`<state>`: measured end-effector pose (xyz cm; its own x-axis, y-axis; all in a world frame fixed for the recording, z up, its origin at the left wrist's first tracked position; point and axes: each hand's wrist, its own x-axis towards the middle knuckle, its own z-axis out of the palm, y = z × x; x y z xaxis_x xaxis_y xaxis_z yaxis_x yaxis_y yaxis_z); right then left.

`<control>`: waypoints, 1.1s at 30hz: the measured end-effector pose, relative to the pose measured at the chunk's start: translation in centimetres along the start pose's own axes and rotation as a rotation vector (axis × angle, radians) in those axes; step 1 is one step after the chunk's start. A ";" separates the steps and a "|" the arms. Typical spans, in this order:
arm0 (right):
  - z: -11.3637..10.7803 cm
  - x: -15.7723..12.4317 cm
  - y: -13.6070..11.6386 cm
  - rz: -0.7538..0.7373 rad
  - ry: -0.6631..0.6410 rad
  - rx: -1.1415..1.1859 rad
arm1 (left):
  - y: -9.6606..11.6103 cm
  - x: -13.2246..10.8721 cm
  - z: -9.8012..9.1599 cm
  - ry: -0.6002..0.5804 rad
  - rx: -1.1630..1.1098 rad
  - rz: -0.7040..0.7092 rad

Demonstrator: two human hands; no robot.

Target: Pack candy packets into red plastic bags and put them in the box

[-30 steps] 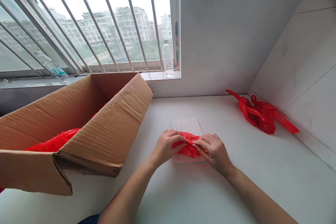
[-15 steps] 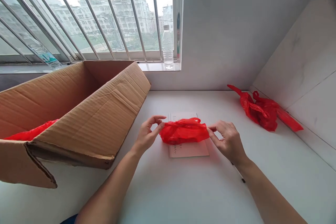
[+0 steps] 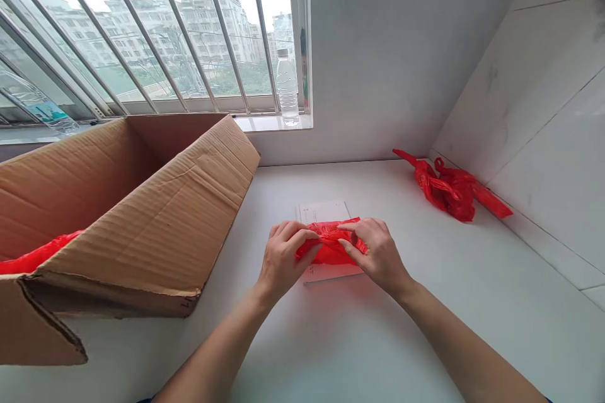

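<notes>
A crumpled red plastic bag (image 3: 331,247) lies gathered into a narrow fold on a sheet of white paper (image 3: 322,213), which has small handwritten lines. My left hand (image 3: 286,258) presses and pinches the bag's left side. My right hand (image 3: 373,250) holds its right side, with fingers lying on top. The two hands nearly meet over the bag and hide much of it. The paper's lower edge shows below the bag.
An open cardboard box (image 3: 127,214) with red plastic (image 3: 33,258) inside stands to my left on the white counter (image 3: 378,340). Another red bag (image 3: 449,187) lies crumpled against the tiled wall (image 3: 534,107). A water bottle (image 3: 287,88) stands on the barred window's sill.
My hands have moved together from either end of the stretched bag, and the bag is now folded narrower. The view has shifted slightly.
</notes>
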<state>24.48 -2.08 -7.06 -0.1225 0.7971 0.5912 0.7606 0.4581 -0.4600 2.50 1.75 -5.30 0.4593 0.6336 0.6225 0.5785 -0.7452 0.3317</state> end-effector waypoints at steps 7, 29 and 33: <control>-2.5 0.1 3.5 0.246 0.155 -0.075 | -1.8 0.4 -1.4 0.362 -0.441 -0.439; 1.4 -1.1 -2.1 -0.179 -0.238 -0.253 | 4.8 -0.2 -2.8 -0.397 -0.249 0.180; 0.6 -1.1 -2.2 -0.033 -0.295 -0.242 | 3.3 -0.5 -1.9 -0.285 0.263 -0.057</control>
<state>22.49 -3.71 -7.10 -0.3010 0.8786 0.3708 0.8772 0.4076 -0.2536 2.93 -1.39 -3.18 0.5687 0.7326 0.3741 0.7446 -0.6517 0.1443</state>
